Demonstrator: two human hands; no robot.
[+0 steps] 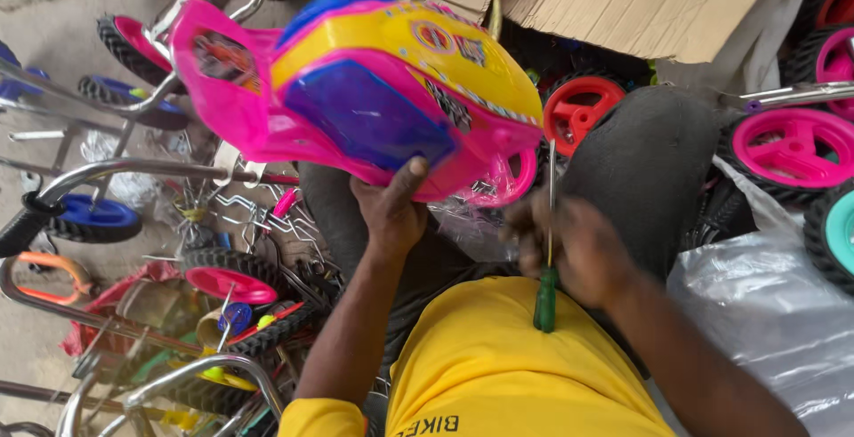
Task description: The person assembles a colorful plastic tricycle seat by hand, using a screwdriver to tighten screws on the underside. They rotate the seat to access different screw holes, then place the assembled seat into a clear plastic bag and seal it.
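Note:
A pink, yellow and blue plastic toy-vehicle body [374, 90] is held up over my lap. My left hand [391, 210] grips its lower pink edge from beneath, thumb on the blue panel. My right hand [569, 246] is closed around a screwdriver [547, 259] with a green handle. The metal shaft points up toward the pink rear end of the body, near a pink wheel [511, 179]. The right hand is blurred. I wear a yellow shirt [507, 366] and dark trousers [640, 161].
Pink wheels [787, 148], a red wheel [583, 108] and a teal wheel [836, 232] lie to the right. Opened cardboard [640, 1] lies behind. Chrome frames [116, 170], blue wheels [93, 215] and loose parts crowd the left floor. Clear plastic wrap [765, 312] sits at the lower right.

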